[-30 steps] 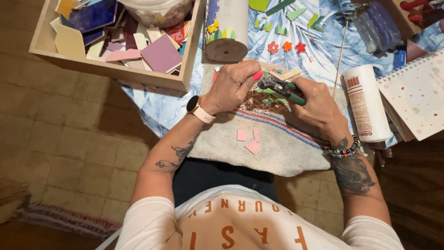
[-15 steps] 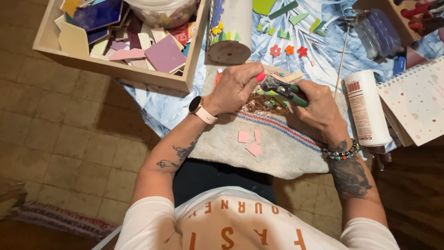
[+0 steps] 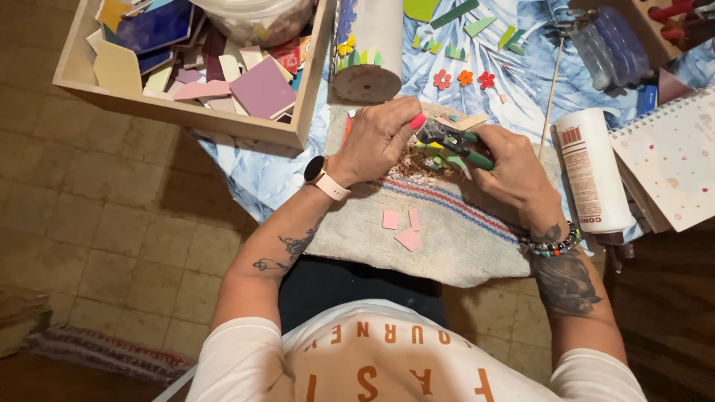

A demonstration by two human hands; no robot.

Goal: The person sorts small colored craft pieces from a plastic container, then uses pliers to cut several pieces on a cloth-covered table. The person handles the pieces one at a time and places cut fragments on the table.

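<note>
Head view shows the right hand (image 3: 514,175) squeezing green-handled nippers (image 3: 453,143) over the grey cloth (image 3: 454,238), its grip pressed together on them, while the left hand (image 3: 380,141) pinches a small tile piece (image 3: 432,126) beside the nippers.

Right hand (image 3: 514,167) has tilted the green-handled nippers (image 3: 454,143) slightly lower.

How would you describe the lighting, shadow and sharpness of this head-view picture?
Head view: warm indoor light, brightest on the cloth and both hands; the left hand and right hand are sharp, as is the green-handled cutter; the floor and the corners fall into dim shadow; the wooden box casts a dark shadow below its edge; no strong glare.
</note>
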